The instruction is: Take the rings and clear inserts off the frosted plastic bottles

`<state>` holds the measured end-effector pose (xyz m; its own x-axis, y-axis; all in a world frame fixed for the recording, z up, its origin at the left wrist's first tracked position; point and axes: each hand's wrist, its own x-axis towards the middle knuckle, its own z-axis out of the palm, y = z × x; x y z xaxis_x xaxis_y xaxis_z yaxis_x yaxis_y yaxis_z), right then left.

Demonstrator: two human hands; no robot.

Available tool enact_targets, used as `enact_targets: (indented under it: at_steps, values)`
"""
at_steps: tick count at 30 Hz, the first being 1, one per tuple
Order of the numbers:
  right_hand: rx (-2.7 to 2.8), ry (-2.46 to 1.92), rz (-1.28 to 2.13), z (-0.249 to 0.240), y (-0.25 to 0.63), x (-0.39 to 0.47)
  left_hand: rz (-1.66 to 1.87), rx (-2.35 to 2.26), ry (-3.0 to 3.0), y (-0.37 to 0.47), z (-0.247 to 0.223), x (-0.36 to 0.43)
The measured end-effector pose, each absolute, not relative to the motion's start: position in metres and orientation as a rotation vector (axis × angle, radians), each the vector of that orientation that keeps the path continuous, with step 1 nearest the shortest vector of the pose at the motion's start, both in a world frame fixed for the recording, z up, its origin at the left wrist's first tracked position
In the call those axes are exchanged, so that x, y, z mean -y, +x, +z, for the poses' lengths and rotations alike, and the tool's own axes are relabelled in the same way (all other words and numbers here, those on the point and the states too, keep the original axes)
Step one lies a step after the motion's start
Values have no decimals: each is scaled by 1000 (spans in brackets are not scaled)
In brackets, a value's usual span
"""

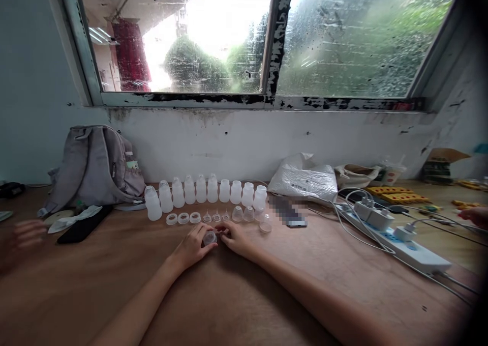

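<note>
Ten milky, translucent bottles (pixel 201 189) stand upright in a gently curved row on the brown, smooth-looking surface (pixel 236 300) in the head view, each with a rounded, waisted body; the six on the left carry clear domed tops, and the four on the right end in plain wide necks. In front of them lie three pale, flat rings (pixel 183 218), three small clear teats (pixel 216 216) with pointed tips and, farther right, clear smooth domes (pixel 243 213). A clear, glossy round piece (pixel 209 238) sits near the middle, before the teats, in the left hand (pixel 193 243), whose fingers and thumb curve around its side and grip it. The right hand (pixel 234 239) reaches in from the other side, wrist low and fingers bent toward that piece; whether they pinch anything is impossible to tell. Both bare forearms slant inward from the lower edge, meeting close together at the hands. Behind the row slumps a crinkled, silvery bag (pixel 305 178).
</note>
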<state>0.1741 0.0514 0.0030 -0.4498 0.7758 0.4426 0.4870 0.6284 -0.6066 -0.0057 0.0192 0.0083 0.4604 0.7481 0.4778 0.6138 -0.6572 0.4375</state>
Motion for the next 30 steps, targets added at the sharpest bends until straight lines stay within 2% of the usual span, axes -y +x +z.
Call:
enact_targets:
  at_steps: [9, 14, 22, 30]
  values:
    - [2172, -979, 451, 3, 173, -51, 901, -1194, 2505, -4, 8, -18]
    - [2199, -980, 414, 2, 174, -51, 1007, -1253, 2478, -3, 5, -22]
    - [2287, -704, 290, 8, 171, -28, 1207, -1344, 1994, 1, 4, -25]
    - [2073, -883, 349, -2, 165, -36, 1270, -1221, 1702, 15, 3, -16]
